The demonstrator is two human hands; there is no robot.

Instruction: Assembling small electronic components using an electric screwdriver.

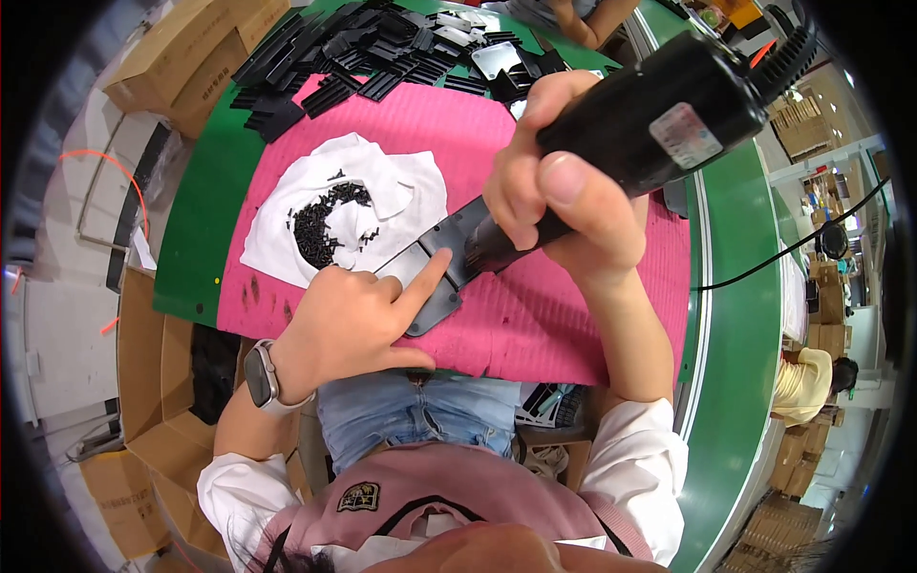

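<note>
My right hand (573,191) is wrapped round a black electric screwdriver (650,115), tilted so that its nose comes down onto a flat black plastic part (441,250). On that part my left hand (358,315) lies with the index finger stretched out close to the screwdriver's nose and the thumb apart. The screwdriver hides some of the part, and its tip cannot be made out. Just beyond my left hand, a crumpled white cloth (401,177) holds a heap of small black screws (313,234).
A pink mat (535,329) covers much of the green table (186,253). Black plastic pieces (373,53) are piled at the far side, near another person's arm (597,21). Cardboard boxes (177,67) stand at the left. A black cable (793,250) hangs at the right.
</note>
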